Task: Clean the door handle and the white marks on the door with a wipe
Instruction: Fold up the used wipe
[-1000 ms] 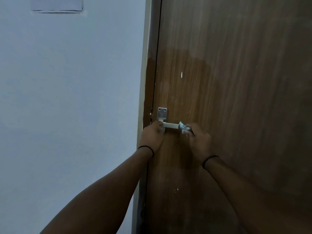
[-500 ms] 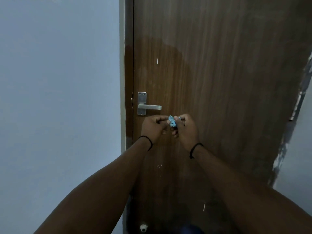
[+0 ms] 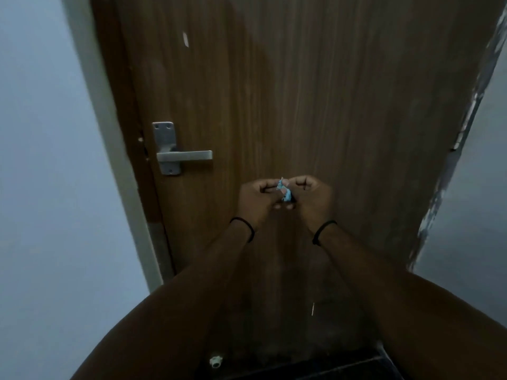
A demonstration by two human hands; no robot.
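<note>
pale wall point(image 3: 41, 160) is being seen at the left of a brown door point(image 3: 301, 105). its metal door handle point(image 3: 182, 154) is being left untouched, a white mark point(image 3: 185, 39) showing above. lower right of the handle, a crumpled blue wipe point(image 3: 285, 192) is being pinched between the curled left hand point(image 3: 258, 200) and curled right hand point(image 3: 312, 200).

Both hands held together before the brown door point(image 3: 315, 105), below and right of the handle point(image 3: 183, 155) and clear of it. Left hand point(image 3: 258, 200) and right hand point(image 3: 311, 200) pinching a crumpled blue wipe point(image 3: 285, 192) between curled fingers. White mark point(image 3: 185, 39) high on the door, another point(image 3: 313, 309) low between the forearms. Black bands on both wrists.
</note>
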